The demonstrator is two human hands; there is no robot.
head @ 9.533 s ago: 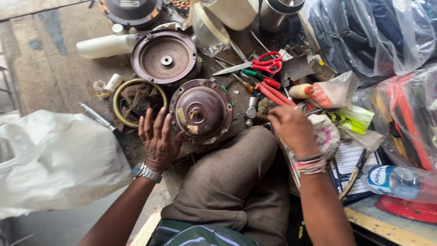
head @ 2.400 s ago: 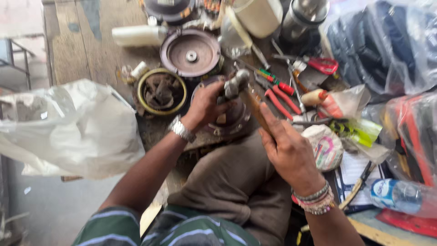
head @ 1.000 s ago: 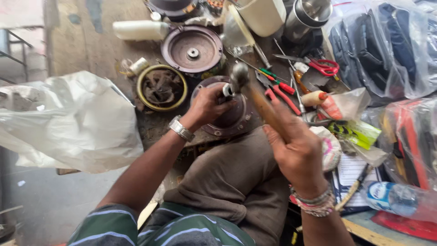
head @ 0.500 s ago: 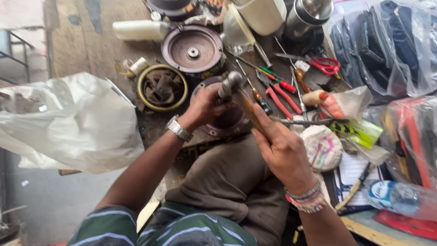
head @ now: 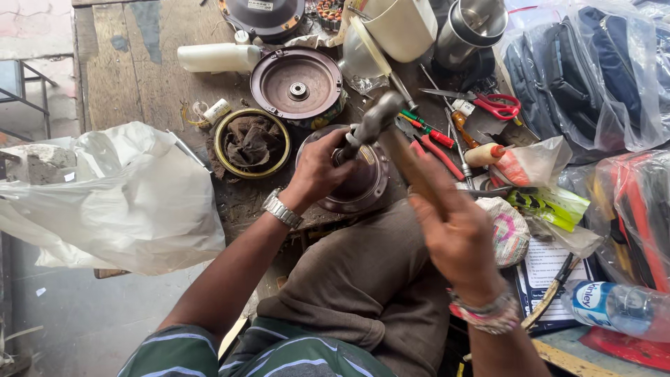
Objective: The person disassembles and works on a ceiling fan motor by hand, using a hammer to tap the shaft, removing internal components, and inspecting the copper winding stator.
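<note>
Since half a second ago my hammer point(head: 380, 119) has risen, right hand point(head: 457, 234) wrapped on its handle, left hand point(head: 317, 171) pinching a punch on the round housing point(head: 363, 185) on the worktop point(head: 132, 84); a glancing blow could strike fingers.

The hammer point(head: 391, 132) has a grey metal head and a brown wooden handle; the round motor housing point(head: 359, 181) is dull brown. Scissors point(head: 488, 105) near the counter's point(head: 132, 84) far edge have red handles. The plastic bag point(head: 118, 202) is white; the shirt point(head: 230, 352) is green with pale stripes.
</note>
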